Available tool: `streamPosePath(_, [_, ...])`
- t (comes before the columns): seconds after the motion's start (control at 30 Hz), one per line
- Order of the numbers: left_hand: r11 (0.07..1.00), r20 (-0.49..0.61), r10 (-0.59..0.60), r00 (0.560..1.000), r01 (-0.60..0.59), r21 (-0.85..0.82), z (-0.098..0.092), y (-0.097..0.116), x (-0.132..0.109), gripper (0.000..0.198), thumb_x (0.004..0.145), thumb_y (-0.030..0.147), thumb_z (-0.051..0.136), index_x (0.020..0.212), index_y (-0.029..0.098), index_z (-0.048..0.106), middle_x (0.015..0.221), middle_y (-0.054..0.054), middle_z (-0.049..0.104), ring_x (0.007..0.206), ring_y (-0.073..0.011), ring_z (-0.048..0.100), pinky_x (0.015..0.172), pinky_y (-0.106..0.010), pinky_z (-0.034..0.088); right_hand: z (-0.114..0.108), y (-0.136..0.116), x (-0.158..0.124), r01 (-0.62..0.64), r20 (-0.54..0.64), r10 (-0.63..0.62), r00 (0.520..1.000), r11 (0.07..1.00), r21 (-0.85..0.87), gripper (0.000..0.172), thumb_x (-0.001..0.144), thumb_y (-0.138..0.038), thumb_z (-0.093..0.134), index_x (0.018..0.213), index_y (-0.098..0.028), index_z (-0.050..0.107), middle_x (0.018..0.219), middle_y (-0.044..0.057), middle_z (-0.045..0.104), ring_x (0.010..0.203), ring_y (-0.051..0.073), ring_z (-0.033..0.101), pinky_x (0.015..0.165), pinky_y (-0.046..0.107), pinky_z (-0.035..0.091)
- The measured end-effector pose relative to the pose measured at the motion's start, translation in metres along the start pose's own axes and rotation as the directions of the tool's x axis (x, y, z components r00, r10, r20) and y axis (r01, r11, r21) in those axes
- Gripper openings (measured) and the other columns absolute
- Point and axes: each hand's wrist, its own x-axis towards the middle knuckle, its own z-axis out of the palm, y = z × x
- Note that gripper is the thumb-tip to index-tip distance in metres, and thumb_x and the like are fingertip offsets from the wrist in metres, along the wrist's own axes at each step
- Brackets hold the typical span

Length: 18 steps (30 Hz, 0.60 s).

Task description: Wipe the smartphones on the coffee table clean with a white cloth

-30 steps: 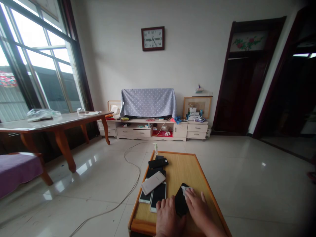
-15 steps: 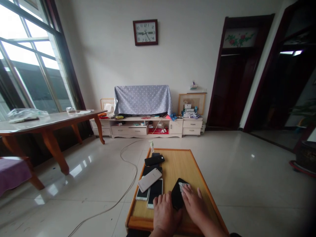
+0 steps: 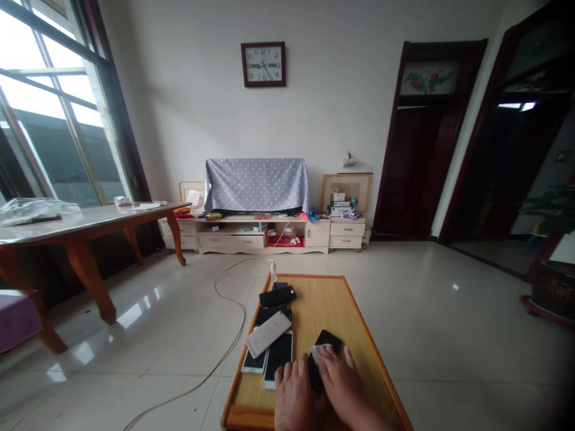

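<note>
A black smartphone (image 3: 330,340) lies on the small wooden table (image 3: 321,299). My left hand (image 3: 294,392) is closed at the phone's near left edge, its fingers bent and the thumb partly hidden. Over the phone's face lies my right hand (image 3: 341,380), pressing a white wipe (image 3: 315,351) against it under the fingertips. Left of my hands is a group of phones: a rose-gold phone (image 3: 268,334) lies tilted across a white-framed phone (image 3: 278,359) and others. Farther back sits a black phone (image 3: 277,296).
At the table's far left corner stands a pump bottle (image 3: 273,269). A cable (image 3: 224,353) runs over the tiled floor on the left. Beyond are a low white TV cabinet (image 3: 231,241), a larger table (image 3: 99,221) and a potted plant (image 3: 554,281).
My right hand has slid the wipe left and toward me across the phone, from near its far end to about its middle. My left hand stays at the phone's edge. The view has shifted slightly.
</note>
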Motion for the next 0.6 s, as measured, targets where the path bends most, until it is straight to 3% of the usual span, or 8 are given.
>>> streamPosePath(0.1, [1.000, -0.011, -0.001, 1.000, 0.001, -0.022, -0.002, 0.003, -0.001, 0.078, 0.074, 0.060, 0.070, 0.138, 0.017, 0.057, 0.126, -0.012, 0.069, 0.118, -0.0329, 0.057, 0.108, -0.048, 0.026, -0.009, 0.010, 0.029, -0.068, -0.053, 0.067, 0.996, 0.998, -0.015, 0.057, 0.108, -0.043, 0.020, 0.137, -0.020, 0.063, 0.150, 0.012, 0.056, 0.147, 0.030, 0.041, 0.125, 0.065, 0.009])
streamPosePath(0.2, [1.000, -0.024, 0.001, 1.000, -0.002, -0.029, -0.002, 0.002, -0.001, 0.075, 0.075, 0.060, 0.069, 0.136, 0.018, 0.059, 0.126, -0.011, 0.070, 0.116, -0.0332, 0.058, 0.106, -0.048, 0.028, -0.007, 0.002, 0.037, -0.056, -0.052, 0.055, 0.997, 0.998, -0.015, 0.054, 0.107, -0.041, 0.023, 0.135, -0.021, 0.065, 0.149, 0.012, 0.056, 0.148, 0.031, 0.040, 0.125, 0.065, 0.012])
streamPosePath(0.33, [1.000, 0.002, 0.015, 1.000, -0.015, -0.015, 0.004, -0.007, 0.003, 0.053, 0.090, 0.044, 0.057, 0.138, 0.023, 0.059, 0.127, -0.008, 0.071, 0.114, -0.0303, 0.060, 0.102, -0.045, 0.030, 0.014, -0.018, 0.010, 0.050, 0.012, -0.050, 0.999, 0.999, 0.017, 0.047, 0.105, -0.040, 0.030, 0.139, -0.031, 0.061, 0.148, 0.004, 0.058, 0.145, 0.026, 0.046, 0.126, 0.059, 0.019])
streamPosePath(0.43, [1.000, 0.024, -0.011, 1.000, 0.012, -0.014, 0.011, -0.014, 0.007, 0.045, 0.098, 0.036, 0.044, 0.138, 0.024, 0.059, 0.124, -0.007, 0.073, 0.114, -0.0272, 0.061, 0.102, -0.043, 0.031, 0.034, -0.014, -0.014, 0.094, 0.093, -0.096, 0.991, 0.995, 0.028, 0.045, 0.102, -0.035, 0.036, 0.139, -0.037, 0.061, 0.145, 0.003, 0.060, 0.141, 0.029, 0.050, 0.124, 0.066, 0.020])
streamPosePath(0.5, [1.000, 0.020, -0.028, 0.999, 0.028, -0.013, 0.014, -0.016, 0.008, 0.047, 0.097, 0.038, 0.046, 0.139, 0.023, 0.058, 0.122, -0.007, 0.073, 0.114, -0.0275, 0.061, 0.103, -0.043, 0.031, 0.038, -0.001, -0.023, 0.067, 0.095, -0.068, 0.993, 0.998, 0.015, 0.042, 0.101, -0.037, 0.038, 0.134, -0.041, 0.065, 0.141, 0.002, 0.062, 0.138, 0.032, 0.053, 0.122, 0.071, 0.017])
streamPosePath(0.6, [1.000, 0.020, -0.025, 0.999, 0.025, 0.003, 0.014, -0.014, 0.008, 0.065, 0.084, 0.050, 0.061, 0.142, 0.021, 0.056, 0.126, -0.009, 0.071, 0.117, -0.0309, 0.059, 0.105, -0.046, 0.031, 0.024, 0.022, -0.021, 0.044, 0.031, -0.045, 0.999, 0.999, 0.019, 0.042, 0.104, -0.046, 0.035, 0.134, -0.042, 0.064, 0.142, 0.001, 0.062, 0.137, 0.031, 0.053, 0.122, 0.071, 0.015])
